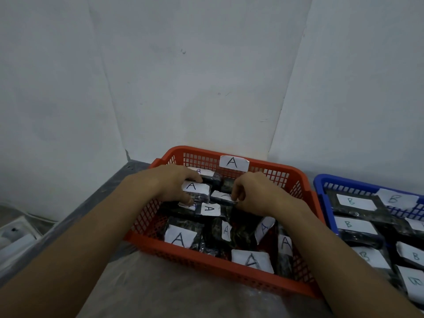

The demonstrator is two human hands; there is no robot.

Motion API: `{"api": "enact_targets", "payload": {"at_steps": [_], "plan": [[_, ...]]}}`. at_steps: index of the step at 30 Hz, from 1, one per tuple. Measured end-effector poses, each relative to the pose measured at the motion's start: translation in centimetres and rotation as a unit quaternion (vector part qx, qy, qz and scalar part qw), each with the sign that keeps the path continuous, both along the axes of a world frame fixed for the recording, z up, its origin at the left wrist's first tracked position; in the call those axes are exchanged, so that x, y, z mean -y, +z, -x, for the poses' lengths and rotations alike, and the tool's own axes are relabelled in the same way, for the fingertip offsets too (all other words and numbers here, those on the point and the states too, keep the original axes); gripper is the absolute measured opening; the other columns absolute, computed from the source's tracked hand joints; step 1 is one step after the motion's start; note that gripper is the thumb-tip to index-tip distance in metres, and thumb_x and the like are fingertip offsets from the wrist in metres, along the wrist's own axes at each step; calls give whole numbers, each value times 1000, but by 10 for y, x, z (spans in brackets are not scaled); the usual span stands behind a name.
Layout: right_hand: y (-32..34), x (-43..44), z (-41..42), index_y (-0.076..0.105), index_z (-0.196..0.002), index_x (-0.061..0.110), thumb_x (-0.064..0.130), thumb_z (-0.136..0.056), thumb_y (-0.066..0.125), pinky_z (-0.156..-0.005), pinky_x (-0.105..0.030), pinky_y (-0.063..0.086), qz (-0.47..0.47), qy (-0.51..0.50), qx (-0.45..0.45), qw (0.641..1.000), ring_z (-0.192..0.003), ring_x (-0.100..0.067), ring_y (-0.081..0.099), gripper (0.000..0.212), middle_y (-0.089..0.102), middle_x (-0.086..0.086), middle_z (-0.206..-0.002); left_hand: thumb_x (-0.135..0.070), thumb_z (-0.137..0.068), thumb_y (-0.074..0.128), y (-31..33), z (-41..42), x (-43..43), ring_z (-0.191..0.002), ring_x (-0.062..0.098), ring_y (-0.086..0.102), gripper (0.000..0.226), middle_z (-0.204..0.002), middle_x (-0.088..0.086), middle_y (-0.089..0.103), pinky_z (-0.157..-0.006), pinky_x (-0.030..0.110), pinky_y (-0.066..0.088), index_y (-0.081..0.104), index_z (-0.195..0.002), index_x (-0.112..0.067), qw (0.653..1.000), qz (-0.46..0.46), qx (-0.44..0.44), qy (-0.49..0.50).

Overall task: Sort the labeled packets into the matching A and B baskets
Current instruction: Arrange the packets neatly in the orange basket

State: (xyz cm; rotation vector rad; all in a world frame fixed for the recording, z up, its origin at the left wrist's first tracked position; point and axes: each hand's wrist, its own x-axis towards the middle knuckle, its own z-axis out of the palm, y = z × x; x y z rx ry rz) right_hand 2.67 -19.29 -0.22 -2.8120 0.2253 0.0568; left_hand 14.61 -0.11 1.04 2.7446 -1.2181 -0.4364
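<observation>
Tabletop [174, 292]: L hand [173, 182], R hand [255, 194] pinch pkts [195, 187].

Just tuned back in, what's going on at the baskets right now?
A person has both hands inside the red basket, which carries an A sign on its back wall. The left hand grips the left A packet, and the right hand pinches the right A packet beside it. More A packets lie around them. The blue basket to the right holds B packets.
</observation>
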Motion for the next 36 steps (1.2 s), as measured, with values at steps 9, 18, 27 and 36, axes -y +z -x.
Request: {"api": "enact_targets", "payload": {"at_steps": [9,18,27,36], "plan": [[-3,-6,-2,73,-107,22,21,-92,60,-63,-10,41,-44,50,12,998,-87,-8,60,20,68,5,-105,-41,-81,73,-9,8,-7,-101,14,51,60,-124,0,53,-79,25,39,47,-134,-28,994,31,43,98],[4,-20,2,64,-119,35,38,-86,54,-76,-24,44,-120,100,-85,984,-101,-9,56,35,58,11,-115,-36,-81,75,-7,14,-19,-67,7,70,76,-89,-7,63,-52,18,47,30,-142,-30,991,-1,-40,125],[4,-8,3,62,-94,34,40,-81,74,-88,-31,54,-105,95,-28,990,-95,-4,60,17,63,13,-105,-52,-93,52,1,20,-13,-58,10,72,51,-111,3,65,-51,21,52,44,-133,-21,982,-55,-81,161],[3,9,8,63,-101,28,30,-87,66,-83,-28,51,-112,6,-1,994,-99,-12,60,14,62,7,-107,-35,-82,73,-20,18,-5,-94,19,65,37,-108,3,66,-80,33,56,62,-113,-20,971,22,194,138]]}}
